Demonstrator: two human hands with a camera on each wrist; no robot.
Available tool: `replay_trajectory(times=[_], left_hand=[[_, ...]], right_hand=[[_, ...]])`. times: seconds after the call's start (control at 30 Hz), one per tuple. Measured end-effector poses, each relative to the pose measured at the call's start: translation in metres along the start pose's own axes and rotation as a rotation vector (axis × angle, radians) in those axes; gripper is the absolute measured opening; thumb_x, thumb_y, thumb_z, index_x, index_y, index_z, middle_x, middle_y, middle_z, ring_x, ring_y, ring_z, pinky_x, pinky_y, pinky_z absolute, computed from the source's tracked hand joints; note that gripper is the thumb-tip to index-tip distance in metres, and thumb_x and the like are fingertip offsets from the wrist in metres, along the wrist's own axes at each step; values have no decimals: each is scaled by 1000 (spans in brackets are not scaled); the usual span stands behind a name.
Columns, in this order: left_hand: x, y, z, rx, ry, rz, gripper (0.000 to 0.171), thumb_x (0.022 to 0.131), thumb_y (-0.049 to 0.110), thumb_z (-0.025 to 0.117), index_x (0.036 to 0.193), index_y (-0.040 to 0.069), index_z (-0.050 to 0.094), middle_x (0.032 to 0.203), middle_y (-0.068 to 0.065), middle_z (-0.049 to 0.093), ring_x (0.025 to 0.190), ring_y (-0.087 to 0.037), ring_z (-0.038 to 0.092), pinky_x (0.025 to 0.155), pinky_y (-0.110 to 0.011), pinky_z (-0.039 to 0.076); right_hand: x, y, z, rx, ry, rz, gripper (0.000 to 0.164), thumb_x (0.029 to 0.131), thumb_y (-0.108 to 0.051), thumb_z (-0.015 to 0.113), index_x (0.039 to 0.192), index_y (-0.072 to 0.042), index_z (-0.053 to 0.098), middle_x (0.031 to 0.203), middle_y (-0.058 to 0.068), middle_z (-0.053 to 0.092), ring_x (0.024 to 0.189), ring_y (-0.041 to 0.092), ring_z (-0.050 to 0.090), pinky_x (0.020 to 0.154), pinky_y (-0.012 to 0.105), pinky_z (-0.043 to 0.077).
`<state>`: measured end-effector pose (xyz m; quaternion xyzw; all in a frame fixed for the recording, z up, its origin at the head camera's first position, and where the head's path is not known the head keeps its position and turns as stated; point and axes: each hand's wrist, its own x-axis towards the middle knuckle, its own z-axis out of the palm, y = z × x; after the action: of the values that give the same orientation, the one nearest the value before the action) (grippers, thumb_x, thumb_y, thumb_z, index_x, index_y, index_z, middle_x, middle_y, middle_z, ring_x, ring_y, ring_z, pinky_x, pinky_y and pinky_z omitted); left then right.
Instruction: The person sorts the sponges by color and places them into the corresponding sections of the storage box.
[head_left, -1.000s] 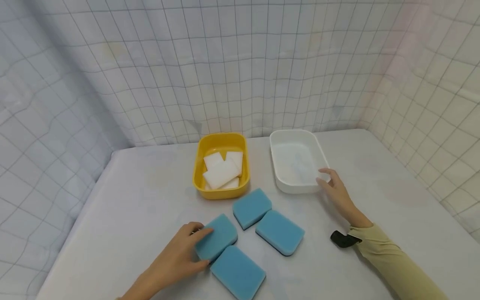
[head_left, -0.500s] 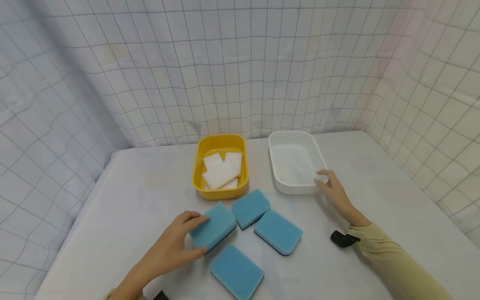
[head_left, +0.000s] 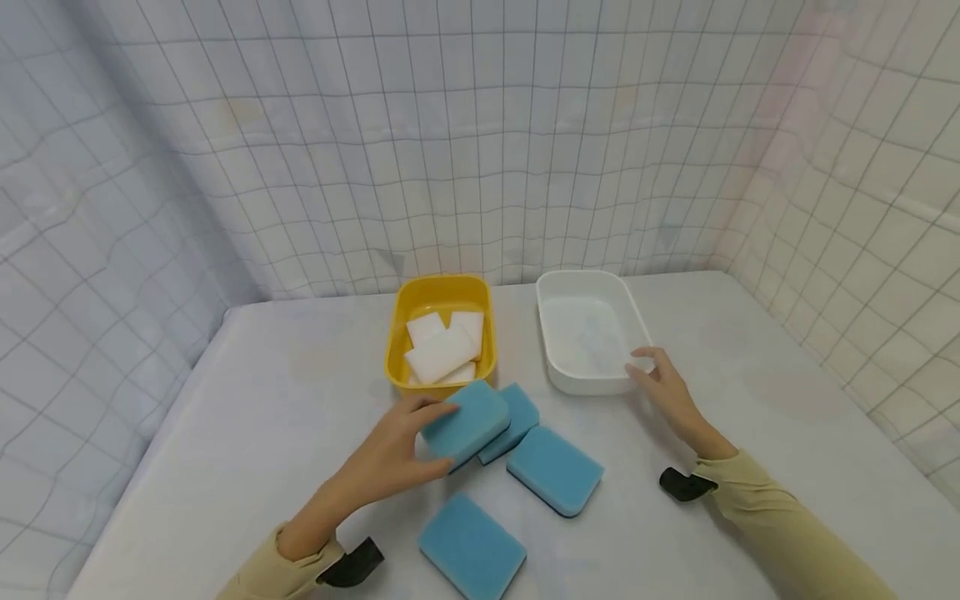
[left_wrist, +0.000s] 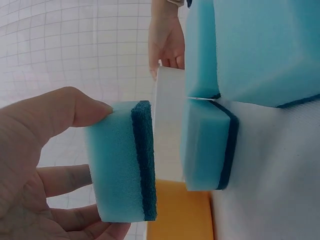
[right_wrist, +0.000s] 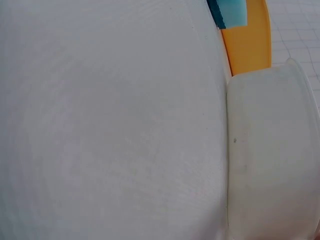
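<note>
My left hand holds a blue sponge between thumb and fingers, lifted above the table. In the left wrist view the raised sponge shows a dark scouring layer on one side. It overlaps a second blue sponge and the near edge of the yellow tub in the head view. My right hand holds the near right corner of the white tub, fingers bent at its rim. White rectangular pads lie inside the yellow tub, while nothing lies in the white one.
Two more blue sponges lie flat on the white table, one sponge right of centre and another sponge nearer the front. Grid-patterned cloth hangs behind and at both sides. A black strap shows at the right sleeve.
My left hand has lifted the blue sponge off the table and carried it forward and right, toward the yellow tub. The right hand has stayed at the white tub's corner.
</note>
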<state>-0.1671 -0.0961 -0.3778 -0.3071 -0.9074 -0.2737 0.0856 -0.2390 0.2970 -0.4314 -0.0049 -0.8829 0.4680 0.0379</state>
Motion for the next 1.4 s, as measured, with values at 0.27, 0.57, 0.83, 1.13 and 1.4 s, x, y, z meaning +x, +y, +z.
replay_trajectory(times=[0.27,0.57,0.83,1.13,1.4], left_hand=[[16,5,1,-6,5,38,58,72,21,79,125,6,59,119,-9,56,104,-19,54,85,-36,52],[26,6,9,-18,5,40,56,74,19,78,125,6,59,118,-10,56,104,-20,54,85,-35,53],[44,13,10,-12,-1,44,56,75,24,77,126,7,58,120,-11,55,107,-21,53,87,-36,52],[55,20,8,-12,0,62,56,75,25,76,125,7,58,122,-12,55,105,-21,52,83,-32,53],[64,23,11,-95,-63,55,56,78,24,74,128,4,56,123,-15,52,100,-21,54,72,-18,52]], right_hand=[[2,2,0,-9,8,-7,48,97,-37,47,135,-10,38,76,3,39,64,11,37,56,25,37],[-1,5,-1,-3,7,-20,48,96,-37,48,134,-8,39,76,2,40,64,10,37,55,25,37],[1,5,-2,8,16,-14,47,96,-38,49,134,-10,40,75,1,39,64,10,37,55,25,37],[1,4,6,25,29,-26,47,96,-36,50,133,-9,41,72,0,40,59,8,38,52,24,38],[-3,5,5,42,31,-23,48,96,-36,51,133,-9,41,72,0,39,60,8,38,52,24,38]])
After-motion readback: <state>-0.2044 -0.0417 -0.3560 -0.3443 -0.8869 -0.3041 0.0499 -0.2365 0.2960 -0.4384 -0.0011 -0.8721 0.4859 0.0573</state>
